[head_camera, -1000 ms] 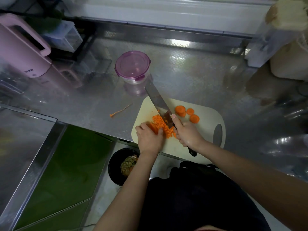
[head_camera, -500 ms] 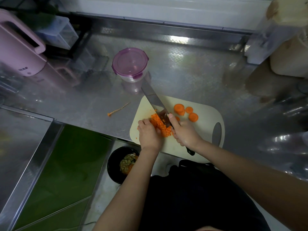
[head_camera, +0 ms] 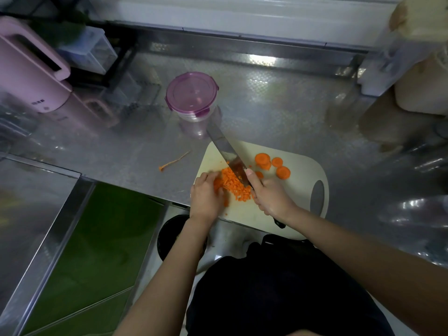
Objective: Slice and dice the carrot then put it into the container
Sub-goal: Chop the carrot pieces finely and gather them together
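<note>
Nearest the camera, the black bowl point(head_camera: 167, 235) below the counter edge is now largely covered by the left forearm, and the greenish scraps seen in it a second ago are hidden. The left hand point(head_camera: 206, 198) has been drawn slightly leftward since then. Its fingers are curled down in a claw, and the uncut carrot point(head_camera: 217, 185) is held beneath them. A wider stretch of the diced carrot point(head_camera: 236, 186) is exposed between the hands as a loose heap of small, rough orange cubes. The black handle of the knife point(head_camera: 226, 152) is gripped firmly by the right hand point(head_camera: 271, 198), with the thumb laid along the heel of the blade. The blade is a long, smooth, reflective steel strip. It is angled up and left across the heap much as before, and its tip is seen over the counter near the container.

Everything is laid on a cream plastic cutting board point(head_camera: 300, 190) with rounded corners and an oval grip hole. Several thick carrot rounds point(head_camera: 274, 164) are left beyond the knife. A thin carrot tail point(head_camera: 173, 162) is seen on the dimpled, shiny steel counter point(head_camera: 278, 112). Farther back, the round clear container point(head_camera: 191, 97) is kept closed under its translucent purple clip lid. A matte pink appliance point(head_camera: 26, 76) is stood at far left.
</note>
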### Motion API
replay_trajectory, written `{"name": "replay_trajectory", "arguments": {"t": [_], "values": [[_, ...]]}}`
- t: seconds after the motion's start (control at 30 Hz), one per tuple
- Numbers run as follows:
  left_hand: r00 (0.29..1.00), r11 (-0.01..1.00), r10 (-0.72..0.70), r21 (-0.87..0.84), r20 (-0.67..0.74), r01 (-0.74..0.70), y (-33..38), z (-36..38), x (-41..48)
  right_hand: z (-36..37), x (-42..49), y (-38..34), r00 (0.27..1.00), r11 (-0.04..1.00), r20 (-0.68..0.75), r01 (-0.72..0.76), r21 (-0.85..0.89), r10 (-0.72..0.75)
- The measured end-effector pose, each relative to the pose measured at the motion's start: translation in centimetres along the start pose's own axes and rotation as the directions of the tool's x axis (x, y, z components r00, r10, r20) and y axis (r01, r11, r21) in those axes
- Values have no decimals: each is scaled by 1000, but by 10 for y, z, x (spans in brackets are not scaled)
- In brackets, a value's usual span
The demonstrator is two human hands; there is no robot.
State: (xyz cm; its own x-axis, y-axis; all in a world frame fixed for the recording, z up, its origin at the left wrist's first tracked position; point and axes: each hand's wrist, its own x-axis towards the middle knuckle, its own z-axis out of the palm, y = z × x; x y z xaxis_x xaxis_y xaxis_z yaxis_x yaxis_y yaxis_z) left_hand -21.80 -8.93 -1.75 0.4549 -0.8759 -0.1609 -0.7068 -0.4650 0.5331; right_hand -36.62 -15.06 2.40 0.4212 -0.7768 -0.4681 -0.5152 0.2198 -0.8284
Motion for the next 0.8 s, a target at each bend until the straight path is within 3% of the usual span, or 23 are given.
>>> {"name": "replay_trajectory", "arguments": {"t": [0.1,0.23,0.8], "values": [[998,997,32,-61,-55,-35,-3,-1,-13,2,-2,-2,999,998,25,-41,50,40],[996,995,85,52,-32,-83,-13,3,-28,2,-2,-5,996,992,34,-84,98,81],[1000,981,2,194,-27,3,-2,6,-7,6,-8,-3,994,990,46,-99,98,95]]}}
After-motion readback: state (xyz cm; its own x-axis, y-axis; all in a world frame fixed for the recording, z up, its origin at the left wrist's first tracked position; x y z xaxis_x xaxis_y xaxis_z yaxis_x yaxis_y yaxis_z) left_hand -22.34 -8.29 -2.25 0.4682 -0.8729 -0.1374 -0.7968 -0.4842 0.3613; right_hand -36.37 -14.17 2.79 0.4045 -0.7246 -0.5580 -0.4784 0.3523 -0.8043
